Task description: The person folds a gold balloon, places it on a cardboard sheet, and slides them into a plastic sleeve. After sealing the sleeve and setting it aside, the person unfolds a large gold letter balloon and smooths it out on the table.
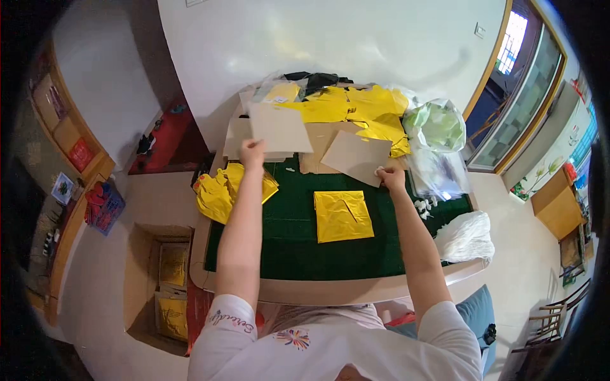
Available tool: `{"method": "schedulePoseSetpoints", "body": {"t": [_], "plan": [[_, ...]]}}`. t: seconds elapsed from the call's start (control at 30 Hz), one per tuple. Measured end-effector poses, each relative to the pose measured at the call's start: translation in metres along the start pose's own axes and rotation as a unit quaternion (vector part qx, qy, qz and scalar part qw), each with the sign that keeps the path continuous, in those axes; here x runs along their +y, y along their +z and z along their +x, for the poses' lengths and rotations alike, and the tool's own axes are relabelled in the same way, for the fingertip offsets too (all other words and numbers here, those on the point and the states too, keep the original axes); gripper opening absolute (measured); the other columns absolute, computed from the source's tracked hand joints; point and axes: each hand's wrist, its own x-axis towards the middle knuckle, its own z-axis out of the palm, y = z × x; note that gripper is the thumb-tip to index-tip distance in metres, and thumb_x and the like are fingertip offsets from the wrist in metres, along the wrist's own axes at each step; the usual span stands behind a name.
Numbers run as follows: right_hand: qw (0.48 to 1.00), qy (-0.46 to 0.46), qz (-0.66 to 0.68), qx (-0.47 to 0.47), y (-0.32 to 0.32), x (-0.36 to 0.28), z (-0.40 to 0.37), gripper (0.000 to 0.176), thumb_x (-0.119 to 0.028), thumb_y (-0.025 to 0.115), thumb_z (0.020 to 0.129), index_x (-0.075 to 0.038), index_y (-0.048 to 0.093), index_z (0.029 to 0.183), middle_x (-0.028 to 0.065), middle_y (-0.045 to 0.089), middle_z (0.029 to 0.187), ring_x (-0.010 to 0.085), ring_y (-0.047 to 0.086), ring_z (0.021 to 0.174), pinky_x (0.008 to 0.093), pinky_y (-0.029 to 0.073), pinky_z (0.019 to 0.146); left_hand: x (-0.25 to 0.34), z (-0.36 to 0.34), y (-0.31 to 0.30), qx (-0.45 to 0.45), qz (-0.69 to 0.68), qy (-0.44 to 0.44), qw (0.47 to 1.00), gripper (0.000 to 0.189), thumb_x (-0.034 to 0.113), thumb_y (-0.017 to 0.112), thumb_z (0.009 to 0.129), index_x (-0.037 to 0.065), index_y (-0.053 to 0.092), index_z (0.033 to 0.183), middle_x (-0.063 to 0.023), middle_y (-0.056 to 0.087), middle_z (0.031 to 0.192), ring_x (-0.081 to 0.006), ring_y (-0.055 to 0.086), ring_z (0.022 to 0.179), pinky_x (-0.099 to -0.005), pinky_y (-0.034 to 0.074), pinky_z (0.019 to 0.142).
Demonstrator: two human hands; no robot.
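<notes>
Left hand (252,152) pinches one gray-beige cardboard sheet (281,129) near a lower corner, right hand (391,176) grips a second sheet (357,157) at its near-right corner; both are over the table's far half, and one-corner grips could let either swing and snag the loose gold foil (375,111) behind. Folded gold foil piece (344,216) lies on dark green cloth (289,238); white wall (318,38) behind, open carton (143,273) on the floor at left.
</notes>
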Motion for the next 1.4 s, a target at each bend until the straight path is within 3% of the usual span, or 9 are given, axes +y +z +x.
{"method": "schedulePoseSetpoints", "body": {"t": [0.17,0.23,0.3,0.33,0.57,0.77,0.97,1.2,1.4], "plan": [[0.997,-0.023,-0.078,0.012,-0.003,0.002,-0.007,0.03,-0.024,0.078,0.068,0.0,0.068,0.083,0.0121,0.068,0.078,0.0227,0.066,0.07,0.0347,0.052,0.067,-0.033,0.058,-0.029,0.059,0.151,0.068,0.984,0.034,0.011,0.068,0.074,0.0,0.058,0.103,-0.0163,0.062,0.105,-0.0285,0.061,0.097,-0.0368,0.047,0.087],[0.995,-0.041,-0.087,0.018,-0.002,0.002,-0.011,0.031,-0.024,0.078,0.067,0.0,0.067,0.083,0.0126,0.068,0.078,0.0237,0.066,0.071,0.035,0.052,0.067,0.027,-0.001,-0.027,0.061,0.203,0.045,0.976,0.039,0.008,0.068,0.074,0.001,0.055,0.111,-0.0198,0.055,0.118,-0.0308,0.053,0.112,-0.0409,0.041,0.096],[0.989,-0.055,-0.132,0.023,-0.006,-0.008,-0.023,0.03,-0.023,0.078,0.067,-0.001,0.067,0.083,0.0118,0.068,0.078,0.0241,0.066,0.072,0.0353,0.052,0.068,0.04,-0.036,-0.026,0.114,0.403,0.292,0.86,0.044,0.006,0.068,0.074,0.001,0.052,0.115,-0.0214,0.049,0.125,-0.0338,0.045,0.12,-0.0459,0.036,0.1],[0.99,-0.051,-0.133,0.022,-0.009,-0.01,-0.028,0.03,-0.023,0.078,0.067,-0.001,0.067,0.083,0.0118,0.068,0.078,0.0241,0.066,0.072,0.0353,0.052,0.068,0.041,-0.05,-0.025,0.111,0.405,0.291,0.86,0.044,0.006,0.068,0.074,0.001,0.052,0.115,-0.0214,0.049,0.125,-0.0338,0.045,0.12,-0.0459,0.036,0.1],[0.994,-0.104,-0.02,0.039,-0.034,0.008,-0.034,0.029,-0.022,0.075,0.074,0.001,0.065,0.089,0.0097,0.068,0.08,0.0184,0.064,0.072,0.0313,0.05,0.068,0.06,-0.186,-0.013,-0.268,0.324,0.444,0.791,0.028,0.011,0.068,0.081,0.005,0.058,0.106,-0.0145,0.049,0.126,-0.0341,0.041,0.124,-0.0446,0.037,0.102],[0.953,0.037,0.231,-0.194,-0.143,-0.063,-0.112,0.013,-0.012,0.069,0.081,-0.004,0.062,0.089,-0.0028,0.054,0.068,0.0064,0.048,0.057,0.0209,0.036,0.052,0.028,-0.169,-0.009,-0.276,0.238,0.345,0.865,0.019,0.007,0.063,0.084,0.004,0.06,0.103,-0.0142,0.059,0.114,-0.032,0.053,0.112,-0.0383,0.045,0.092],[0.882,0.146,0.051,-0.445,-0.215,-0.02,-0.179,0.015,-0.009,0.069,0.082,-0.003,0.06,0.092,-0.0005,0.061,0.075,0.0053,0.053,0.059,0.0179,0.038,0.049,0.018,-0.16,-0.016,-0.309,0.261,0.306,0.862,0.02,0.009,0.061,0.086,0.005,0.06,0.106,-0.0133,0.059,0.118,-0.0301,0.055,0.112,-0.0378,0.045,0.093],[0.866,0.272,0.05,-0.416,-0.222,0.021,-0.197,0.01,-0.004,0.067,0.083,-0.003,0.061,0.091,0.0017,0.064,0.076,0.0072,0.059,0.064,0.0166,0.041,0.05,-0.01,-0.161,0.016,-0.374,0.262,0.306,0.835,0.023,0.011,0.053,0.091,0.006,0.06,0.113,-0.0145,0.059,0.117,-0.0304,0.054,0.112,-0.0383,0.043,0.095],[0.887,0.234,0.068,-0.392,-0.181,0.022,-0.199,0.011,-0.014,0.071,0.082,-0.007,0.064,0.086,-0.0021,0.056,0.069,0.0051,0.047,0.054,0.0198,0.034,0.047,-0.022,-0.157,0.022,-0.353,0.271,0.257,0.858,0.019,0.009,0.056,0.089,0.005,0.063,0.106,-0.0132,0.063,0.106,-0.0272,0.061,0.093,-0.0361,0.049,0.081]]}}
